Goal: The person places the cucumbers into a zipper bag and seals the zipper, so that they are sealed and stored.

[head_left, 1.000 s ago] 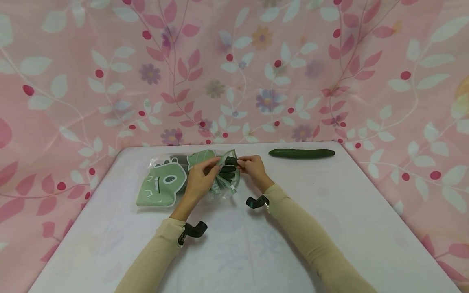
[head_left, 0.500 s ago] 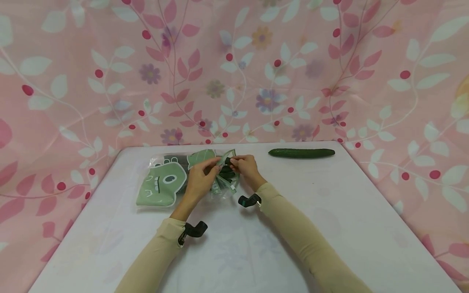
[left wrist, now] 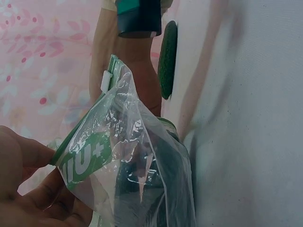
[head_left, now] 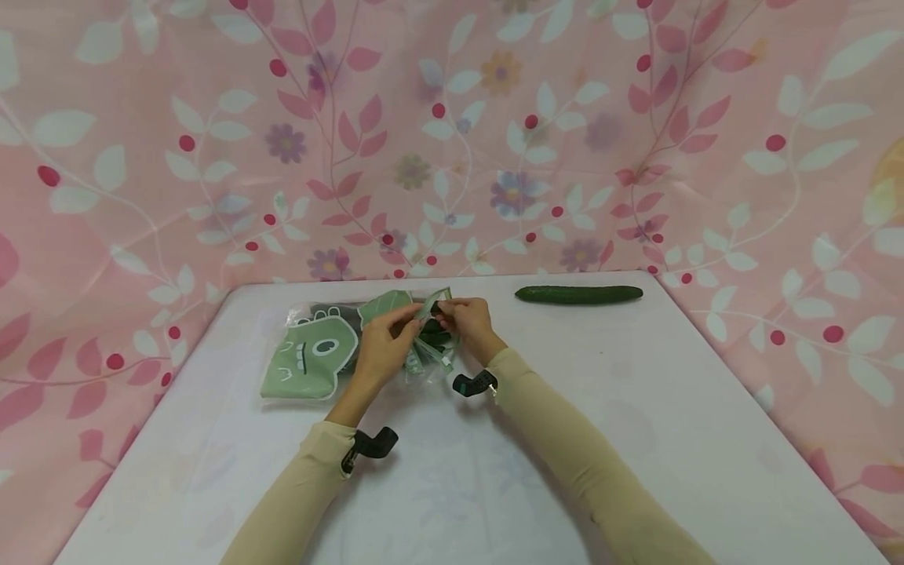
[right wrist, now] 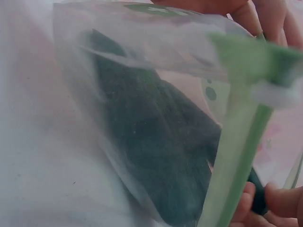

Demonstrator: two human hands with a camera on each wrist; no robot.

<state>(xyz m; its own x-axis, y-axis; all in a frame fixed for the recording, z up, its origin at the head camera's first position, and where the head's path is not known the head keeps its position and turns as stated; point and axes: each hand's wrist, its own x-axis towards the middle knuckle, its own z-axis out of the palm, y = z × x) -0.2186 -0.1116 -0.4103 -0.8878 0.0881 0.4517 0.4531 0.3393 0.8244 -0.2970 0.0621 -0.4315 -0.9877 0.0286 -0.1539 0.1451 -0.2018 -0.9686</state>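
A clear zip bag (head_left: 311, 365) with a green one-eyed monster print lies at the table's back left. My left hand (head_left: 381, 349) pinches the upper edge of its mouth, thumb against fingers at the green zip strip (left wrist: 78, 130). My right hand (head_left: 475, 326) is at the mouth and pinches the end of a cucumber (right wrist: 258, 195), most of which lies inside. Other dark green cucumbers (right wrist: 147, 142) show through the clear film in the right wrist view. The white zip slider (left wrist: 107, 81) sits at one end of the strip.
A single cucumber (head_left: 579, 295) lies along the back edge of the white table (head_left: 438, 486), right of the bag. A pink floral cloth (head_left: 452, 141) hangs behind. Black wrist cameras (head_left: 376, 442) are strapped over both beige sleeves.
My right hand has moved left to the bag's mouth, and the cucumber it pinches has slid deeper inside. My left hand keeps its pinch on the edge. The view has shifted slightly.
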